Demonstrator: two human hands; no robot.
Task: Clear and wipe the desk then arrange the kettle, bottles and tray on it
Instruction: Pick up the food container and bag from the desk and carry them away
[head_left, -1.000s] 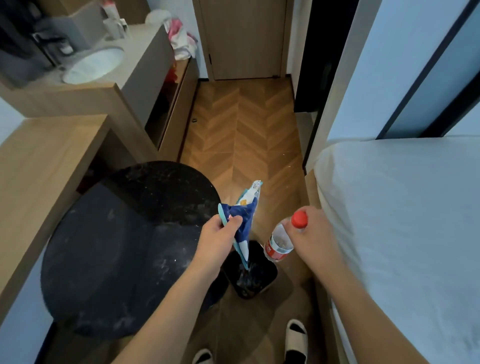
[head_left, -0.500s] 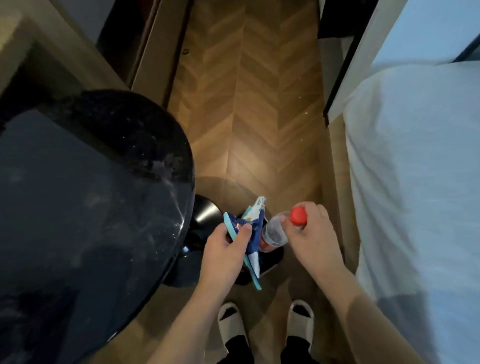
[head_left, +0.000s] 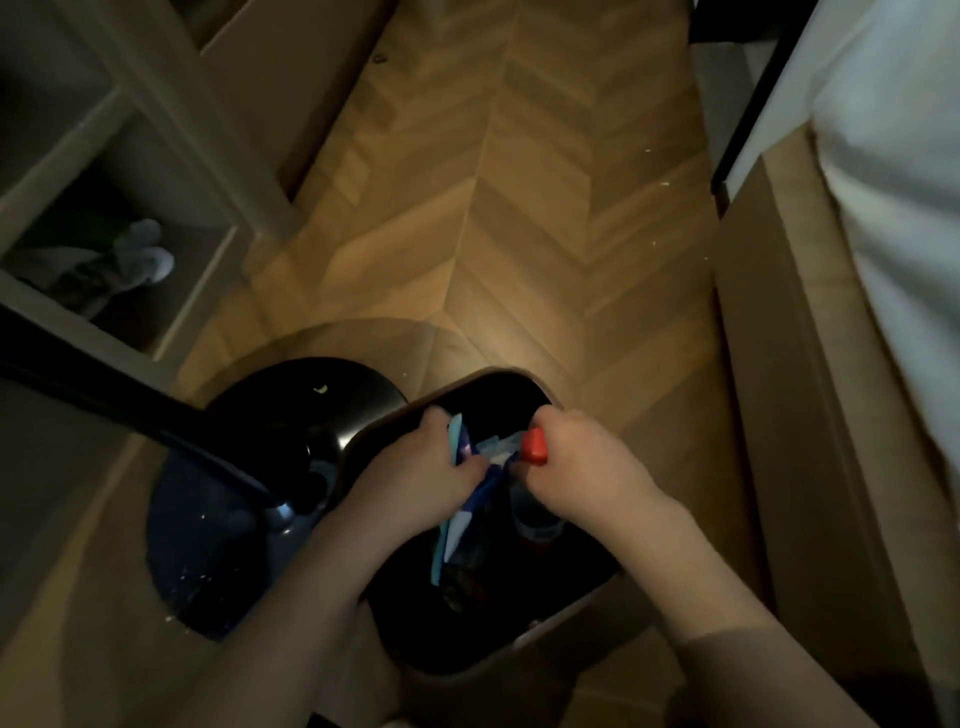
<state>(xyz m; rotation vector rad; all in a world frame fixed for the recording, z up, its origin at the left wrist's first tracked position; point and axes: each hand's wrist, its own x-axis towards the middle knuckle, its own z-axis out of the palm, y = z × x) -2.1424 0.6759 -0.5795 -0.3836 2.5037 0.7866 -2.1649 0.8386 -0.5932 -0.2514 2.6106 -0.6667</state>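
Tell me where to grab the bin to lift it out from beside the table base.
Grip the bin's far rim from above, fingers hooked inside: it is bare and upright. The left hand and right hand crowd the middle, and the table base blocks the left side.

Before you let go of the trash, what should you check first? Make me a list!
1. Left hand holds the blue snack wrapper over the bin's opening: ok.
2. Right hand grips the red-capped bottle over the opening too: ok.
3. Bin stands upright on the floor: ok.
4. Room left inside the bin: cannot tell, its inside is too dark.
5. Red cap on the bottle: ok.
6. Black table base beside the bin out of the drop path: ok.
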